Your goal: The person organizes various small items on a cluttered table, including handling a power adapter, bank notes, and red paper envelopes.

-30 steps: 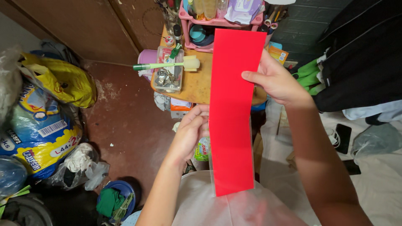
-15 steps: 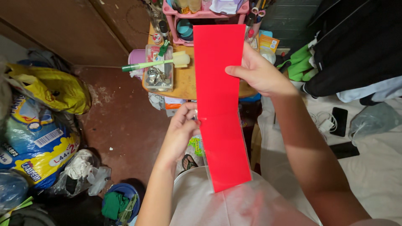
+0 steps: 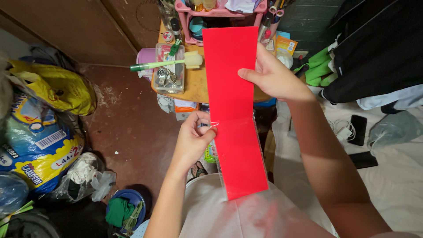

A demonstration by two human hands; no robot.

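A long red paper strip [image 3: 233, 105] in a clear plastic sleeve hangs upright in front of me. My right hand [image 3: 275, 77] grips its right edge near the top, thumb across the front. My left hand [image 3: 196, 136] pinches the left edge at mid-height, fingers curled. A shallow crease runs across the strip at the level of my left hand. The strip's lower end hangs over my white-clothed lap [image 3: 233, 216].
A small wooden table [image 3: 198, 86] beyond the strip carries a clear box [image 3: 168, 77], a green-handled brush [image 3: 165, 65] and a pink rack [image 3: 220, 11]. Bags [image 3: 48, 119] pile at the left on the red floor. Dark clothes [image 3: 374, 48] and phones [image 3: 357, 128] lie right.
The strip has bent slightly at mid-height where my left hand pinches it. My left hand's grip has tightened on the edge. My right hand has stayed put over the last half second.
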